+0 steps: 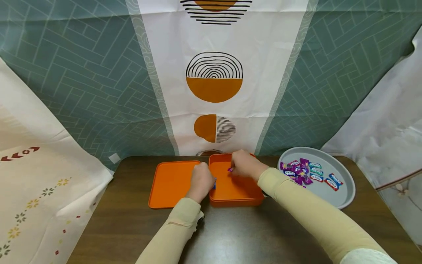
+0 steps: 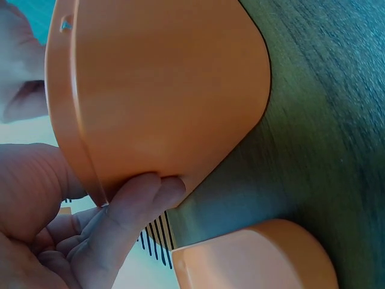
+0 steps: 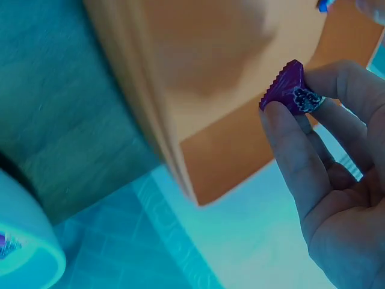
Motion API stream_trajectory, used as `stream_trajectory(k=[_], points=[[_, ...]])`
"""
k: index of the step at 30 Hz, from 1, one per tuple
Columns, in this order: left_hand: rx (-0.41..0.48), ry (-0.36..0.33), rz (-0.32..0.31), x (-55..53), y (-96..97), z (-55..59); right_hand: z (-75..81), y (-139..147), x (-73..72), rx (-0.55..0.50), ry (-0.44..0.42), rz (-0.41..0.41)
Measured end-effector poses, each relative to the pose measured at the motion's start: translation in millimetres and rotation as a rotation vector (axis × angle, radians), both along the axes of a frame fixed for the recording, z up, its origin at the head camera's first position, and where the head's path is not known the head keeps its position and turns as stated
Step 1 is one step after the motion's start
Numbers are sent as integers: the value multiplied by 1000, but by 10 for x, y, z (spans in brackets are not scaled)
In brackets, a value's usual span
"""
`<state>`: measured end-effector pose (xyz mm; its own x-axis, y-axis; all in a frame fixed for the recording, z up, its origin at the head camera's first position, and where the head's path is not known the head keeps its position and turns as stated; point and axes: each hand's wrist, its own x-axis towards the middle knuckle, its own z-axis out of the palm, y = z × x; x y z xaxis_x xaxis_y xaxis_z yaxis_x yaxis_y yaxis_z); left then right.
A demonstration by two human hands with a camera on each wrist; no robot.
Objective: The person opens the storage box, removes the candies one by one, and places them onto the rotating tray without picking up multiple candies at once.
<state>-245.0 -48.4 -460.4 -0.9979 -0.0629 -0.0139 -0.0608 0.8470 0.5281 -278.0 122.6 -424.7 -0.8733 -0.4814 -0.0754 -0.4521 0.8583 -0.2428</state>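
An orange rectangular box (image 1: 235, 190) stands at the back middle of the table. My left hand (image 1: 202, 180) holds its left rim; in the left wrist view the fingers (image 2: 129, 201) lie against the orange wall (image 2: 168, 90). Over the box, my right hand (image 1: 246, 165) pinches a purple-wrapped candy (image 3: 292, 89) between thumb and fingertips. A small blue-wrapped piece (image 1: 214, 183) shows inside the box, close by the left hand; whether that hand touches it, I cannot tell.
Left of the box lies a flat orange lid (image 1: 171, 183). On the right a round grey tray (image 1: 343, 196) bears several purple candies (image 1: 303, 172) and several small blue, green and red packets (image 1: 316, 171). A patterned cloth (image 1: 214, 91) hangs behind the table.
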Motion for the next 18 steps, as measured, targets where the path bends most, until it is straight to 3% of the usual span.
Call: stream_trajectory(k=[3, 6, 18], points=[[3, 2, -3, 9, -7, -1, 75, 89, 11, -14, 38, 13], [2, -9, -7, 14, -12, -1, 144, 186, 28, -34, 20, 9], [14, 3, -5, 25, -11, 23, 307, 620, 69, -64, -38, -123]])
